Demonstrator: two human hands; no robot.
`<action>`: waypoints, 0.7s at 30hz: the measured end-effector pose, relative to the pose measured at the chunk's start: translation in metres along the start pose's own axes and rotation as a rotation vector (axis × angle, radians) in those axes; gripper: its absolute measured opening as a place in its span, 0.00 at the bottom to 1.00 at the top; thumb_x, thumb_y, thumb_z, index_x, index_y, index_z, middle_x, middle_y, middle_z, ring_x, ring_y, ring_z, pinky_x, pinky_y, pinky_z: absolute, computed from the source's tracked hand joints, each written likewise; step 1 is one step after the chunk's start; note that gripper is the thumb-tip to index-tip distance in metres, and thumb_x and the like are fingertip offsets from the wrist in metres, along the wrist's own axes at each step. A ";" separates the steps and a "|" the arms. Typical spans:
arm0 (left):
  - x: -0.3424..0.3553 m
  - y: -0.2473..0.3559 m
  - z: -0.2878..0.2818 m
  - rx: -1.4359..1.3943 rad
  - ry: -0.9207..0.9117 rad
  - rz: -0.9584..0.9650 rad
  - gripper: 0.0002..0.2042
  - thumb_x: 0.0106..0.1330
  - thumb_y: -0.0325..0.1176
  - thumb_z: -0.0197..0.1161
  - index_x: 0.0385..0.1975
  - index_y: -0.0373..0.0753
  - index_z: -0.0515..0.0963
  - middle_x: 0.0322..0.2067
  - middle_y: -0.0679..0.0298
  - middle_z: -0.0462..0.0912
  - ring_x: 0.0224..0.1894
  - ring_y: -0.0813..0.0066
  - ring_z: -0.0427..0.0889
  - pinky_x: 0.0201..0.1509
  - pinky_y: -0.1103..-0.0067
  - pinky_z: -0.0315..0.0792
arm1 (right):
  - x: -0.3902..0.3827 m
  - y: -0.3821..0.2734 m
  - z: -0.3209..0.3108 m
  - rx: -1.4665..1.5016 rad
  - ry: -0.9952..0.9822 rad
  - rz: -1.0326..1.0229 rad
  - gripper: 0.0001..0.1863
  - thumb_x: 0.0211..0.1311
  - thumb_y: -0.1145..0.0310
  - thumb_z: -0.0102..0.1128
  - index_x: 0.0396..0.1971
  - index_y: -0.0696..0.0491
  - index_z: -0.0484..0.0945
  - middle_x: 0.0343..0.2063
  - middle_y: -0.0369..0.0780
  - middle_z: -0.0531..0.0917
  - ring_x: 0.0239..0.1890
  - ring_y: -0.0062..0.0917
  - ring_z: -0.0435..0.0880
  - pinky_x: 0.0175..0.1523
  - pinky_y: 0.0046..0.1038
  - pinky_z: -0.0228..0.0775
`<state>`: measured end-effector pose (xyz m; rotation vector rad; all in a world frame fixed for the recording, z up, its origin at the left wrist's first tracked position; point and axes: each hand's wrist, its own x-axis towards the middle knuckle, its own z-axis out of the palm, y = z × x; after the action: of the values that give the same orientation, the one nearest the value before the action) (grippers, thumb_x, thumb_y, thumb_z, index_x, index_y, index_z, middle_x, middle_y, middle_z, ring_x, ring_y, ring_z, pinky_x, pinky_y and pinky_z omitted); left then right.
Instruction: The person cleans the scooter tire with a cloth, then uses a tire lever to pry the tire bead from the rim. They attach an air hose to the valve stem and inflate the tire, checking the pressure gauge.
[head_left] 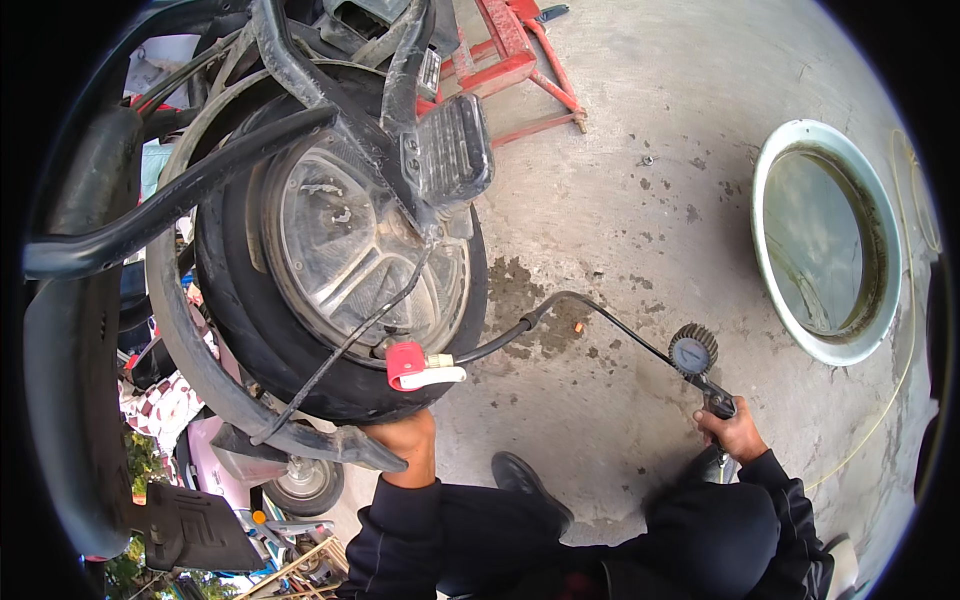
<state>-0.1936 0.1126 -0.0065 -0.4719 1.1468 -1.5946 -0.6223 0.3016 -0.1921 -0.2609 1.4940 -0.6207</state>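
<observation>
My right hand [735, 432] is wrapped round the handle of a tire inflator [693, 352] with a round, ribbed-edge gauge. A black hose [590, 300] runs left from it to a red and white valve chuck [408, 367] with a brass fitting, which sits at the wheel's rim. The wheel has a black tire [230, 290] and a grey hub [350, 235]. My left hand [402, 437] reaches against the underside of the tire, beside the fender [300, 430]. Its fingers are hidden behind the tire and fender.
A red metal stand [510, 70] stands at the far side. On the right is a pale basin [778, 270] of murky water, with a thin yellowish hose [905, 385] beside it. Black frame bars [180, 205] and a footrest [450, 150] jut round the wheel. Wet patches mark the concrete floor.
</observation>
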 end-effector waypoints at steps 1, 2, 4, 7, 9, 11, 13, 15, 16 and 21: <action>0.000 0.003 0.007 -0.005 0.029 0.004 0.15 0.65 0.23 0.65 0.52 0.31 0.83 0.49 0.49 0.86 0.46 0.53 0.86 0.44 0.52 0.83 | 0.000 -0.001 0.001 0.008 0.001 -0.004 0.31 0.61 0.66 0.77 0.45 0.62 0.60 0.25 0.40 0.81 0.21 0.22 0.81 0.27 0.27 0.76; -0.002 0.007 0.009 0.145 0.048 0.089 0.16 0.65 0.24 0.65 0.53 0.31 0.82 0.50 0.49 0.86 0.47 0.54 0.86 0.45 0.52 0.83 | 0.000 -0.002 0.002 0.008 -0.010 -0.009 0.29 0.61 0.66 0.77 0.44 0.62 0.62 0.25 0.40 0.81 0.21 0.21 0.81 0.27 0.26 0.76; -0.002 0.014 0.018 0.331 0.073 0.162 0.17 0.66 0.24 0.64 0.54 0.31 0.81 0.52 0.50 0.85 0.49 0.55 0.85 0.48 0.54 0.83 | -0.001 -0.007 0.005 0.004 0.006 -0.009 0.26 0.61 0.66 0.77 0.41 0.62 0.66 0.25 0.40 0.81 0.21 0.21 0.81 0.26 0.26 0.75; -0.006 0.021 0.014 0.325 0.031 0.049 0.17 0.68 0.26 0.63 0.56 0.31 0.79 0.54 0.50 0.84 0.50 0.55 0.85 0.48 0.55 0.82 | -0.002 -0.017 0.006 -0.053 -0.106 -0.038 0.18 0.61 0.67 0.76 0.37 0.62 0.75 0.28 0.39 0.83 0.21 0.19 0.80 0.27 0.24 0.75; -0.008 0.023 0.009 0.336 0.021 0.028 0.18 0.69 0.26 0.61 0.57 0.32 0.78 0.55 0.51 0.83 0.50 0.55 0.85 0.48 0.56 0.82 | -0.003 -0.023 0.007 -0.056 -0.207 -0.070 0.14 0.63 0.68 0.73 0.37 0.62 0.80 0.29 0.38 0.84 0.21 0.18 0.80 0.27 0.24 0.74; -0.008 0.022 0.006 0.334 0.015 0.011 0.18 0.70 0.27 0.60 0.59 0.32 0.77 0.56 0.51 0.82 0.51 0.55 0.85 0.49 0.57 0.82 | -0.004 -0.028 0.009 -0.026 -0.259 -0.077 0.12 0.65 0.69 0.70 0.40 0.63 0.82 0.30 0.37 0.85 0.21 0.18 0.79 0.27 0.24 0.74; -0.006 0.020 0.005 0.327 0.011 -0.007 0.19 0.71 0.28 0.59 0.60 0.32 0.76 0.57 0.51 0.82 0.51 0.55 0.85 0.49 0.58 0.82 | -0.005 -0.032 0.011 0.055 -0.289 -0.074 0.13 0.68 0.70 0.66 0.45 0.64 0.82 0.30 0.37 0.86 0.20 0.19 0.80 0.27 0.24 0.74; -0.004 0.017 0.005 0.319 0.002 -0.017 0.19 0.72 0.29 0.58 0.61 0.33 0.75 0.58 0.52 0.81 0.52 0.55 0.85 0.49 0.58 0.82 | -0.005 -0.035 0.012 0.032 -0.286 -0.057 0.14 0.70 0.69 0.62 0.46 0.64 0.83 0.27 0.38 0.85 0.20 0.20 0.80 0.27 0.24 0.74; -0.004 0.016 0.005 0.315 -0.004 -0.024 0.19 0.72 0.30 0.58 0.62 0.33 0.74 0.58 0.52 0.80 0.52 0.55 0.85 0.49 0.59 0.82 | -0.004 -0.037 0.011 0.026 -0.290 -0.056 0.14 0.71 0.68 0.60 0.46 0.65 0.83 0.25 0.39 0.85 0.19 0.20 0.80 0.27 0.24 0.73; -0.004 0.013 -0.001 0.258 -0.018 -0.079 0.21 0.75 0.32 0.55 0.65 0.33 0.71 0.61 0.53 0.79 0.53 0.55 0.84 0.50 0.61 0.81 | 0.001 -0.043 0.008 0.014 -0.306 -0.043 0.16 0.72 0.66 0.57 0.47 0.65 0.83 0.18 0.41 0.82 0.19 0.23 0.82 0.26 0.24 0.73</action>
<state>-0.1867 0.1168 -0.0169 -0.3639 0.9025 -1.7740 -0.6240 0.2640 -0.1693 -0.3607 1.1918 -0.5962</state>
